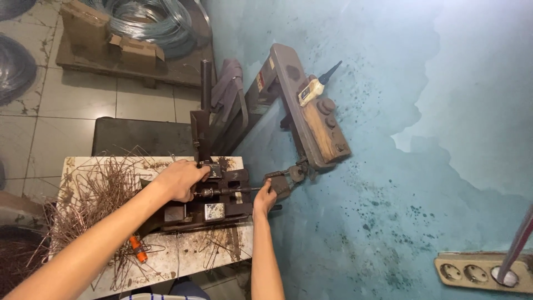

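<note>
Head view only: hands are seen on a dark, rusty bending jig (214, 194) bolted to a stained white worktop (183, 261). The left hand (180, 179) is laid over the top of the jig at about ten o'clock from its centre, fingers curled down and pressed onto the block near the upright post (206, 111), apparently to steady the work there. The left forearm is stretched in from seven o'clock, wrist nearly straight. The right hand (265, 197) is closed around a lever handle (280, 183) at three o'clock of the jig; that grip is wrapped tight, thumb hidden. The right forearm is raised almost straight up from six o'clock, elbow tucked below the frame. Whether a wire is pinched under the left fingers cannot be told. A tangle of bent wire pieces (100, 189) is heaped at nine o'clock, within easy reach of the left hand. An orange-handled tool (137, 248) is lying at seven o'clock. Wire coils (150, 22) are stacked at twelve o'clock, well apart.
</note>
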